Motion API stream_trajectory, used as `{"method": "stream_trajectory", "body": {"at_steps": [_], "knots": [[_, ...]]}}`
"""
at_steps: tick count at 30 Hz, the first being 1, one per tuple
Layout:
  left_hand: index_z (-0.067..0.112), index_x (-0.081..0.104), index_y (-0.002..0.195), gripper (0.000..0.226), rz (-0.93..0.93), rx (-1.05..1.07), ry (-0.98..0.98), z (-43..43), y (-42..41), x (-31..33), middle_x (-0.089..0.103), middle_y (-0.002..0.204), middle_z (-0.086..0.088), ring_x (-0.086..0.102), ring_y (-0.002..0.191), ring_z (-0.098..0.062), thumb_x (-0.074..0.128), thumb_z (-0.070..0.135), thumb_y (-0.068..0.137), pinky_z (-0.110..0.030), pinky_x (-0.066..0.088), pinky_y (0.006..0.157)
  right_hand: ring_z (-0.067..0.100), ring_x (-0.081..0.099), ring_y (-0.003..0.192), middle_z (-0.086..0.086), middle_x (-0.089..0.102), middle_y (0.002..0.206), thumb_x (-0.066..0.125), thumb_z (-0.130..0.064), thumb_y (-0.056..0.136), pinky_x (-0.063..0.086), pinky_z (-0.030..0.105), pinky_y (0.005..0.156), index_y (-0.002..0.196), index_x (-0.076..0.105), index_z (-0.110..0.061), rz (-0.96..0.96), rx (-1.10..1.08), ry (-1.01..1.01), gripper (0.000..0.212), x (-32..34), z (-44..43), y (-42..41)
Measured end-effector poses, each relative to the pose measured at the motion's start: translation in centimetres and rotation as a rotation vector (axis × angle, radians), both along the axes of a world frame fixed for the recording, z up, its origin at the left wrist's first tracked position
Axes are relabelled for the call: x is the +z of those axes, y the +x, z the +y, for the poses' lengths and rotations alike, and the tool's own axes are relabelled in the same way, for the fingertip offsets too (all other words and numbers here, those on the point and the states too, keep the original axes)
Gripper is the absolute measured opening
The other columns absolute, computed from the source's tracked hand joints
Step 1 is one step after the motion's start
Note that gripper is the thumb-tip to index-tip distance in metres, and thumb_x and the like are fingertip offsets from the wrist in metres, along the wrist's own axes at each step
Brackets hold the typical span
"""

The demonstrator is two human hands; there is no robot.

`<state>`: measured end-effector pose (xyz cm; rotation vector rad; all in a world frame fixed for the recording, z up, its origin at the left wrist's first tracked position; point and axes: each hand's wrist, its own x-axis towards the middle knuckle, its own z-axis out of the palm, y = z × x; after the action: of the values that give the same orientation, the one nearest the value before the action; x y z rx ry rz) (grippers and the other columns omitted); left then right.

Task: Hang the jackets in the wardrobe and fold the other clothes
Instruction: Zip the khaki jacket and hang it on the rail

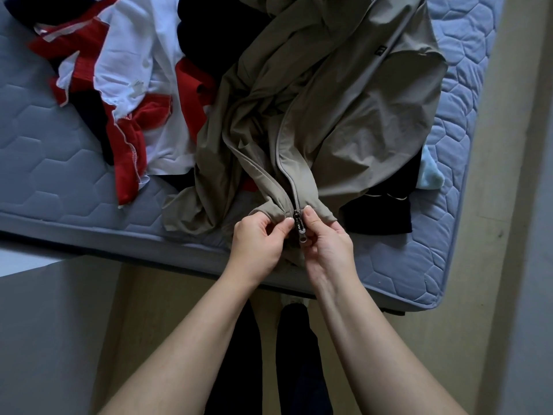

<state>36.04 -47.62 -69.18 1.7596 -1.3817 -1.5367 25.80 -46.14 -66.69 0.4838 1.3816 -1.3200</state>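
Khaki zip jacket (338, 115) spread across the mattress (59, 163), hem at the near edge, zipper line running straight away from the hands. Left hand (257, 244) pinching the hem left of the zipper slider (300, 224); right hand (324, 244) pinching the pull. Both equally near.

The beige jacket (344, 100) runs past the top edge and hides most of the dark clothes (386, 202) beneath.
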Motion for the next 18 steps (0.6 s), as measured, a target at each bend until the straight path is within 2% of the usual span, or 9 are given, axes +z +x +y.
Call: {"method": "stream_trajectory", "body": {"at_steps": [2, 3, 5, 7, 9, 13, 18], "knots": [[0.017, 0.074, 0.084, 0.007, -0.027, -0.001, 0.044, 0.3, 0.2, -0.3, 0.072, 0.074, 0.007, 0.068, 0.074, -0.011, 0.070, 0.022, 0.084, -0.033, 0.055, 0.078, 0.011, 0.064, 0.056, 0.005, 0.069, 0.070, 0.063, 0.002, 0.086, 0.047, 0.017, 0.044, 0.082, 0.063, -0.007, -0.027, 0.030, 0.036, 0.009, -0.4, 0.4, 0.1], [0.019, 0.072, 0.076, 0.009, -0.041, 0.000, 0.062, 0.4, 0.5, -0.5, 0.068, 0.064, 0.010, 0.063, 0.064, -0.009, 0.070, 0.021, 0.085, -0.031, 0.052, 0.072, 0.011, 0.062, 0.059, 0.007, 0.067, 0.075, 0.063, -0.003, 0.088, 0.046, 0.018, 0.044, 0.084, 0.062, -0.008, -0.032, 0.103, 0.058, 0.007, -0.7, 0.5, 0.0], [0.024, 0.064, 0.062, 0.024, -0.069, -0.005, 0.087, 0.3, 1.2, -0.8, 0.059, 0.048, 0.012, 0.054, 0.051, -0.004, 0.070, 0.022, 0.084, -0.025, 0.044, 0.063, 0.011, 0.060, 0.059, 0.007, 0.067, 0.080, 0.061, -0.015, 0.093, 0.045, 0.018, 0.044, 0.089, 0.063, -0.009, 0.019, 0.379, 0.117, 0.008, -1.1, 0.9, -0.7], [0.025, 0.060, 0.057, 0.030, -0.079, -0.025, 0.109, 0.0, 2.0, -0.8, 0.057, 0.044, 0.014, 0.050, 0.045, 0.002, 0.070, 0.024, 0.084, -0.022, 0.039, 0.057, 0.009, 0.060, 0.052, 0.005, 0.068, 0.074, 0.057, -0.027, 0.095, 0.043, 0.018, 0.041, 0.090, 0.064, -0.009, 0.117, 0.705, 0.180, 0.021, -1.2, 1.3, -1.8], [0.024, 0.062, 0.057, 0.029, -0.053, -0.028, 0.136, -0.4, 2.5, -0.8, 0.056, 0.044, 0.012, 0.047, 0.042, 0.000, 0.070, 0.024, 0.085, -0.023, 0.037, 0.056, 0.008, 0.057, 0.046, 0.004, 0.067, 0.067, 0.057, -0.033, 0.094, 0.041, 0.017, 0.041, 0.083, 0.065, -0.010, 0.242, 0.888, 0.196, 0.027, -0.9, 1.9, -2.6], [0.023, 0.060, 0.054, 0.033, -0.063, -0.075, 0.127, -1.2, 3.0, -0.7, 0.055, 0.041, 0.012, 0.046, 0.039, 0.002, 0.070, 0.026, 0.085, -0.017, 0.036, 0.049, 0.008, 0.062, 0.050, 0.004, 0.071, 0.068, 0.072, -0.031, 0.082, 0.045, 0.021, 0.043, 0.079, 0.067, -0.015, 0.565, 1.018, 0.069, 0.018, -0.2, 2.5, -3.1], [0.027, 0.056, 0.050, 0.038, -0.081, -0.177, 0.058, -1.7, 3.1, -0.2, 0.053, 0.038, 0.015, 0.045, 0.036, 0.006, 0.069, 0.025, 0.086, -0.007, 0.030, 0.043, 0.008, 0.065, 0.056, -0.003, 0.068, 0.064, 0.079, -0.031, 0.075, 0.048, 0.023, 0.045, 0.076, 0.066, -0.019, 0.618, 1.195, -0.027, 0.018, 0.4, 1.9, -2.1]]}}
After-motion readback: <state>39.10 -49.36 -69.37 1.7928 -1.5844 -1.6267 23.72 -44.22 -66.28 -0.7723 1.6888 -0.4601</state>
